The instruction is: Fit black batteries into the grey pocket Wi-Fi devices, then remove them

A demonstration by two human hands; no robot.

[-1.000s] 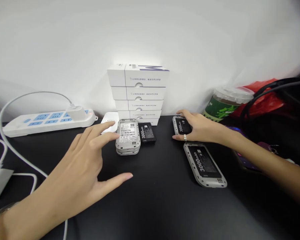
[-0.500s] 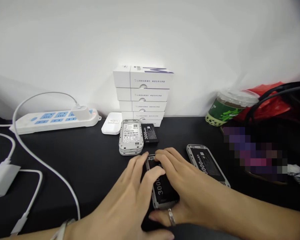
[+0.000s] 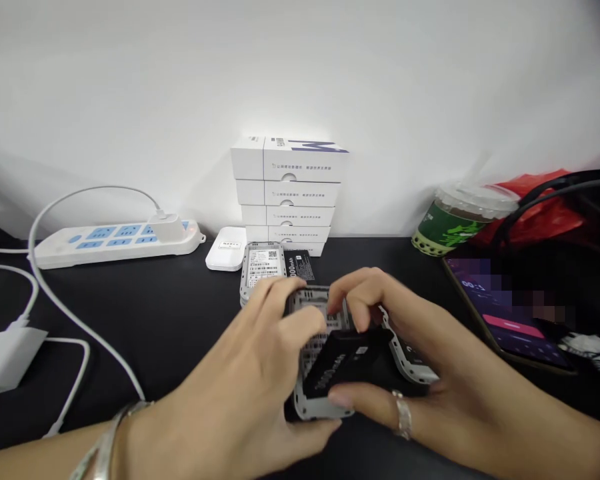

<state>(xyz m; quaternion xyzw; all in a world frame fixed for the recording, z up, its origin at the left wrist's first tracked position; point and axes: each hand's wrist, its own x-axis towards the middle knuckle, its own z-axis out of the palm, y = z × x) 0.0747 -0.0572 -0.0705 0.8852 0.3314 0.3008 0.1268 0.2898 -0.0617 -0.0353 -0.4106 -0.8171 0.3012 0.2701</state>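
Note:
My left hand (image 3: 240,373) grips the left side of an open grey-framed device body (image 3: 325,408), its printed label showing inside. A black 3000mAh battery (image 3: 337,363) stands tilted in it, upper end raised out of the recess and lower end near the bottom rim. Fingers and thumb of my right hand (image 3: 405,333) are closed on this battery. Behind the right hand lies another device body (image 3: 411,365), partly hidden. Past my left fingertips is a stack of open device bodies (image 3: 263,265), with a loose battery (image 3: 303,264) beside it.
White boxes (image 3: 300,193) are stacked against the wall, white covers (image 3: 227,249) at their left. A power strip (image 3: 115,243), charging cable (image 3: 87,317) and white adapter (image 3: 10,360) lie left. To the right are a drink cup (image 3: 453,223), phone (image 3: 510,320) and red bag (image 3: 545,213).
The battery lay flat in the device body and now tilts up, its upper end lifted by my right hand. The label beneath has come into view.

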